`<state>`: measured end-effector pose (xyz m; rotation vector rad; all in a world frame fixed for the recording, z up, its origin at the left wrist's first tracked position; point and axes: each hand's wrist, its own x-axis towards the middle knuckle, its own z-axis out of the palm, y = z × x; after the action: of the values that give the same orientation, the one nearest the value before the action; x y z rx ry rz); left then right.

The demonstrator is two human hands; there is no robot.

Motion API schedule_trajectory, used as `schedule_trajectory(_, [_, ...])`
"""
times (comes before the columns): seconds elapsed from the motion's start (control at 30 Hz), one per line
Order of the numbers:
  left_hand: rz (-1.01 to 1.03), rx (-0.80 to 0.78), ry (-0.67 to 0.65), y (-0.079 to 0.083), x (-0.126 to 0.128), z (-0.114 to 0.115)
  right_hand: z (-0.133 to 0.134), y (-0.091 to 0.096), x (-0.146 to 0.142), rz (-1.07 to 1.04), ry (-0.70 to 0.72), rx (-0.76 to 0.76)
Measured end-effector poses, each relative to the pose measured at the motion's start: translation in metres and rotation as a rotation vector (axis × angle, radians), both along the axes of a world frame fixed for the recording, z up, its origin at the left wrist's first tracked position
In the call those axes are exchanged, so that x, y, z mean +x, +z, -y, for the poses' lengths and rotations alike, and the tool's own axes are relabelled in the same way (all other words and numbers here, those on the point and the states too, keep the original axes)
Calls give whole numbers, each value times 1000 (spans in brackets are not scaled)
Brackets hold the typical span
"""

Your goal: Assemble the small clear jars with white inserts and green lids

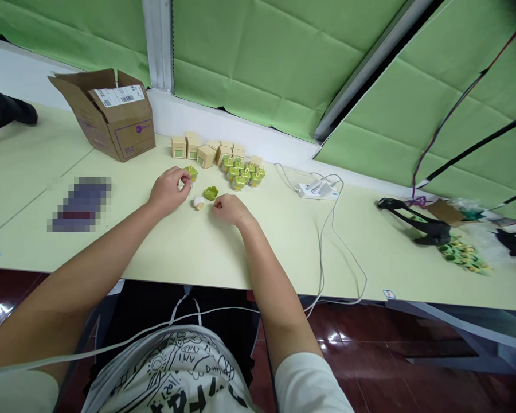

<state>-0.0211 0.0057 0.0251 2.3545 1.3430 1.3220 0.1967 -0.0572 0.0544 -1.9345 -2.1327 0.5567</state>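
My left hand (169,189) is closed in a pinch, with a small pale bit showing at its fingertips that I cannot make out. Right at those fingertips is a small green-topped container (191,172); whether the hand touches it is unclear. My right hand (231,210) rests low over the table with its fingers curled together, and what they hold, if anything, is hidden. Between the hands lie a green flower-shaped piece (211,193), close to the right fingers, and a small white piece with a yellowish end (198,203).
Several small tan boxes (205,156) and a cluster of green-topped containers (239,181) stand behind my hands. An open cardboard box (124,129) is at back left. A white power strip (317,190) with trailing cables lies right, beyond it a black-framed object (417,221) and green pieces (464,254).
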Motion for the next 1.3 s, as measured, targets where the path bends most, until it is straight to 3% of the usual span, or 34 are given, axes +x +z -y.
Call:
schedule_trajectory(0.43, [-5,-26,-4,1,1,1,0,2,-2,15,-10,24])
schedule_trajectory(0.83, [-5,-25,-13,1,1,2,-1,-2,-3,-213,38,146])
schedule_trajectory(1.3, [-31,-19,-17,1,2,2,-14,-30,-13,-199,139,216])
